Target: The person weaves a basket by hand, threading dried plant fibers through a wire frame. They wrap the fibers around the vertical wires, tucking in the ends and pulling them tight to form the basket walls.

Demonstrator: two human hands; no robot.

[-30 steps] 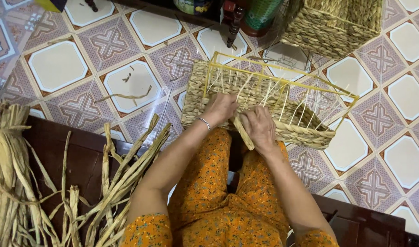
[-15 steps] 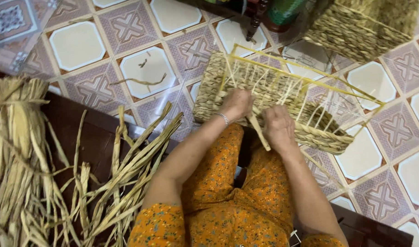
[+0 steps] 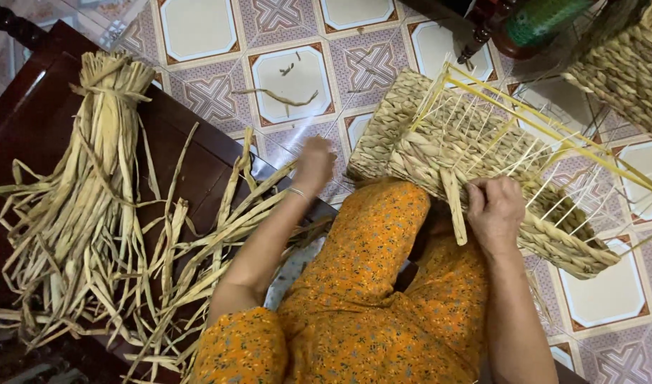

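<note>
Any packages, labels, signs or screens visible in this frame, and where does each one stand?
None show in the head view.
Nearest candidate: a green cylindrical object at the top edge, right of centre; cut off, no label discernible.
Everything else is unpackaged: bundle of dried straw-coloured reed strips on the left, half-woven reed basket on a yellow wire frame on the lap.

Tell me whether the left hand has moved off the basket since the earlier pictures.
Yes. The left hand has left the half-woven basket and swung out to the person's left, toward the loose straw strips.
</note>
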